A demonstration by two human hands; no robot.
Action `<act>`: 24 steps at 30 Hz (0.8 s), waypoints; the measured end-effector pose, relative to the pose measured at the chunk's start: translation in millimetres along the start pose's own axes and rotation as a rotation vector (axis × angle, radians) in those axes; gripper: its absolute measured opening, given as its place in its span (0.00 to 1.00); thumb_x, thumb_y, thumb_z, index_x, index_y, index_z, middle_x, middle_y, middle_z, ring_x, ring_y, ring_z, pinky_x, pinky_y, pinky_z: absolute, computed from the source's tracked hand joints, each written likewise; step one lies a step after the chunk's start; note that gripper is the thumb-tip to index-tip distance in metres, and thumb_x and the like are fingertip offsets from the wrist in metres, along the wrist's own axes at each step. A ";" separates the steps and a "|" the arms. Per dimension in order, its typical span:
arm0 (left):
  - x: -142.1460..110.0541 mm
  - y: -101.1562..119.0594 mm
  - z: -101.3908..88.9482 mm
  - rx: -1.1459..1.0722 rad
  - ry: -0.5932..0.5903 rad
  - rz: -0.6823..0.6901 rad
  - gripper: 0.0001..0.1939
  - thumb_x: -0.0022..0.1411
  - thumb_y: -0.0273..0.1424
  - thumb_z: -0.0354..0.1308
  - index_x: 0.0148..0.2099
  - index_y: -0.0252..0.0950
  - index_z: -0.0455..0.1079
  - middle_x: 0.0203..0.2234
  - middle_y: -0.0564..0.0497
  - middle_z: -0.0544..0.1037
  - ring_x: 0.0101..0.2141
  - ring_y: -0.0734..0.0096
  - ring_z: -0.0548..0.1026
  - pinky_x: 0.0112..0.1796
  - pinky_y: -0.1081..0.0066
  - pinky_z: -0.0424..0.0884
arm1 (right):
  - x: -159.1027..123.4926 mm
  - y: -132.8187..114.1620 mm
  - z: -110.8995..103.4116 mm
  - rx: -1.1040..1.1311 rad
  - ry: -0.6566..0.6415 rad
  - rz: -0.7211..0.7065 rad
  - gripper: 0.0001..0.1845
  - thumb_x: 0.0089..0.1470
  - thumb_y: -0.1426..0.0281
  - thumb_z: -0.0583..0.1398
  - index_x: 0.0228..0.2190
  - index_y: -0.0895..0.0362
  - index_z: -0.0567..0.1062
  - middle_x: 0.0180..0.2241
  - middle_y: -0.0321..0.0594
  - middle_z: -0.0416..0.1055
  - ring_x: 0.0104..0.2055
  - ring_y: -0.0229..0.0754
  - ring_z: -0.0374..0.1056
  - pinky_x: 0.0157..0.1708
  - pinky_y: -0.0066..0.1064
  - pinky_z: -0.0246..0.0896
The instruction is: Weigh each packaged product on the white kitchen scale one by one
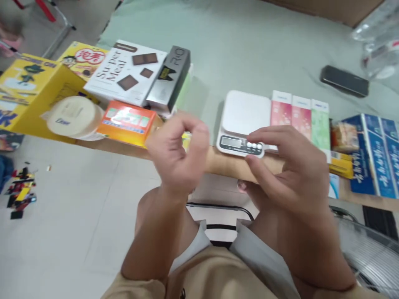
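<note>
With the white scale [246, 111] at twelve o'clock from the wearer, button-setting seems in hand: the right hand [294, 174] holds thumb and forefinger slightly parted by the buttons [254, 145], the left hand [177, 162], at eleven, curls narrow, nothing visible inside, and a light, exact press seems called for.

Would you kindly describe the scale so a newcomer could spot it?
Find the green-covered table, then its near edge, where the right hand reaches. The white scale lies there, left of the pink boxes; unlike them, it has a display and buttons.
</note>
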State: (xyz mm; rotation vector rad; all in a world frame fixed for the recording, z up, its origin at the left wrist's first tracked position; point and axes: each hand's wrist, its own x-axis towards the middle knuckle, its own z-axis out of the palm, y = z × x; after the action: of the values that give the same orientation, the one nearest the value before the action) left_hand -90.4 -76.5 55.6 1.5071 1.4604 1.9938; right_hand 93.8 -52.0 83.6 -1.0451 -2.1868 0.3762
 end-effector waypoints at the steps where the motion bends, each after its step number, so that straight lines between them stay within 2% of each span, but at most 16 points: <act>1: -9.4 3.9 12.9 0.015 -0.133 -0.002 0.12 0.65 0.24 0.56 0.28 0.40 0.66 0.21 0.57 0.71 0.24 0.75 0.70 0.27 0.69 0.68 | -4.9 7.8 -12.8 -0.009 0.056 0.050 0.07 0.60 0.68 0.62 0.40 0.50 0.79 0.40 0.42 0.81 0.43 0.48 0.78 0.44 0.43 0.74; 4: -43.0 12.5 52.1 0.052 -0.543 0.047 0.08 0.66 0.27 0.57 0.32 0.39 0.67 0.24 0.56 0.75 0.26 0.74 0.73 0.29 0.69 0.71 | -22.9 36.3 -52.5 -0.084 0.195 0.282 0.08 0.57 0.66 0.62 0.39 0.51 0.80 0.37 0.39 0.82 0.39 0.45 0.78 0.40 0.41 0.75; 6: -65.4 14.6 77.4 0.062 -0.715 0.085 0.03 0.66 0.29 0.58 0.37 0.38 0.69 0.28 0.53 0.78 0.30 0.70 0.76 0.32 0.68 0.73 | -36.8 57.0 -77.9 -0.159 0.159 0.456 0.12 0.55 0.64 0.62 0.41 0.51 0.80 0.37 0.41 0.82 0.38 0.45 0.78 0.37 0.40 0.74; 7: -75.0 14.6 89.7 0.066 -0.773 0.087 0.02 0.67 0.30 0.58 0.41 0.37 0.70 0.33 0.50 0.79 0.35 0.67 0.78 0.35 0.67 0.76 | -44.1 67.2 -89.0 -0.193 0.105 0.535 0.14 0.54 0.62 0.62 0.42 0.51 0.80 0.38 0.42 0.82 0.39 0.47 0.79 0.36 0.41 0.73; 9: -89.9 13.0 113.3 0.078 -0.869 0.069 0.12 0.67 0.31 0.60 0.51 0.34 0.70 0.45 0.42 0.80 0.46 0.60 0.80 0.45 0.63 0.79 | -59.0 86.9 -105.7 -0.245 0.004 0.642 0.17 0.54 0.58 0.63 0.43 0.51 0.79 0.41 0.46 0.82 0.40 0.51 0.79 0.38 0.46 0.73; 11: -98.8 10.0 135.0 0.116 -0.954 0.038 0.22 0.66 0.32 0.62 0.60 0.33 0.67 0.58 0.36 0.75 0.58 0.54 0.76 0.54 0.58 0.77 | -73.4 105.2 -114.1 -0.277 -0.040 0.668 0.18 0.54 0.57 0.63 0.44 0.50 0.78 0.43 0.48 0.82 0.42 0.56 0.78 0.42 0.52 0.72; 14: -104.6 4.9 160.9 0.235 -1.075 -0.012 0.31 0.66 0.35 0.64 0.67 0.32 0.61 0.65 0.32 0.69 0.62 0.46 0.74 0.55 0.51 0.78 | -91.7 128.9 -114.4 -0.307 -0.062 0.637 0.17 0.56 0.56 0.62 0.45 0.51 0.78 0.43 0.48 0.81 0.44 0.57 0.77 0.44 0.54 0.72; 17: -106.0 0.7 176.1 0.347 -1.135 -0.034 0.34 0.65 0.35 0.65 0.69 0.33 0.60 0.63 0.33 0.71 0.57 0.45 0.78 0.47 0.52 0.81 | -103.6 144.8 -109.9 -0.311 -0.145 0.642 0.16 0.58 0.56 0.60 0.42 0.52 0.77 0.40 0.48 0.81 0.41 0.56 0.76 0.40 0.49 0.72; 20: -102.7 -0.3 180.4 0.303 -1.113 -0.001 0.32 0.64 0.34 0.67 0.67 0.34 0.63 0.59 0.37 0.75 0.56 0.50 0.78 0.46 0.57 0.81 | -105.8 148.6 -110.4 -0.316 -0.195 0.651 0.16 0.57 0.56 0.61 0.40 0.53 0.77 0.38 0.49 0.79 0.39 0.55 0.75 0.40 0.50 0.73; 22: -94.7 2.0 177.2 0.226 -1.059 0.045 0.31 0.63 0.34 0.68 0.65 0.35 0.64 0.57 0.38 0.76 0.57 0.52 0.78 0.49 0.59 0.80 | -100.0 143.7 -113.4 -0.295 -0.144 0.669 0.18 0.55 0.55 0.61 0.43 0.53 0.78 0.41 0.50 0.79 0.41 0.56 0.76 0.42 0.53 0.73; 24: -80.6 6.0 168.7 0.177 -0.958 0.083 0.31 0.63 0.35 0.69 0.64 0.35 0.65 0.57 0.39 0.77 0.57 0.54 0.77 0.52 0.59 0.79 | -87.8 134.3 -113.9 -0.216 0.003 0.698 0.22 0.55 0.54 0.62 0.46 0.53 0.78 0.45 0.49 0.79 0.42 0.55 0.76 0.42 0.52 0.75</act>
State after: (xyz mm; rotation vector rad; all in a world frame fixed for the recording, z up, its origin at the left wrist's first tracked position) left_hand 86.8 -40.6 7.5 2.1614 1.1406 0.8852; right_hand 288.4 -37.4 58.3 -1.9227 -1.8251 0.4436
